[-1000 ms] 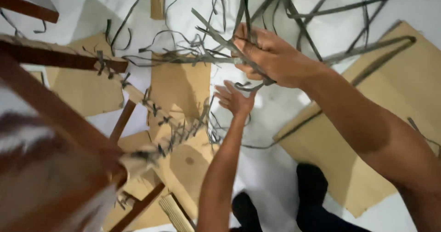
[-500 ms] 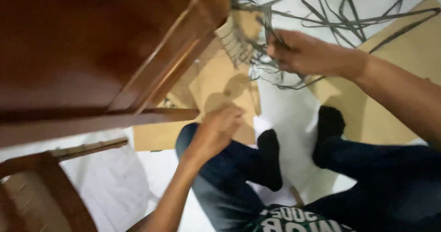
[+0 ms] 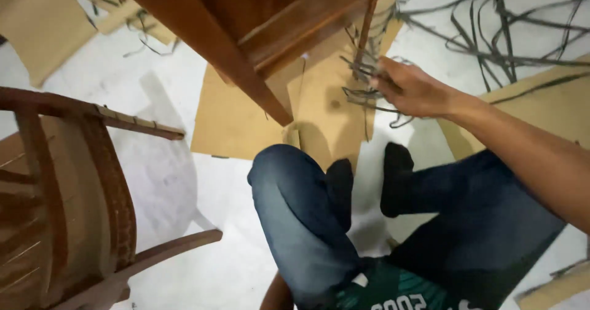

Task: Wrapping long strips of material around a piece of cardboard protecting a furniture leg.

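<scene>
since half a second ago the view has tipped lower: the left hand, then on the knee, has dropped out of sight, with only a bit of arm at the bottom edge, so its state cannot be told. the right hand point(image 3: 413, 90) is still out ahead over the cardboard, fingers closed together on a bunch of dark strips point(image 3: 362, 82); the bunch sticks out from the hand's thumb side, just beside a thin wooden rail point(image 3: 365, 27).

near to far: two legs in jeans point(image 3: 295, 218) crossed below the hand, two black socks point(image 3: 398, 178) just under it. one wooden chair point(image 3: 67, 205) stands well off to the hand's far side. one dark wooden frame point(image 3: 246, 33) hangs beyond and beside the hand. several cardboard sheets point(image 3: 230, 122), at least four, lie flat beneath and around it. past the hand sprawls a loose tangle point(image 3: 504, 33) of many more strips, too many to count.

the floor point(image 3: 172, 181) is pale, whitish, smudged.
</scene>
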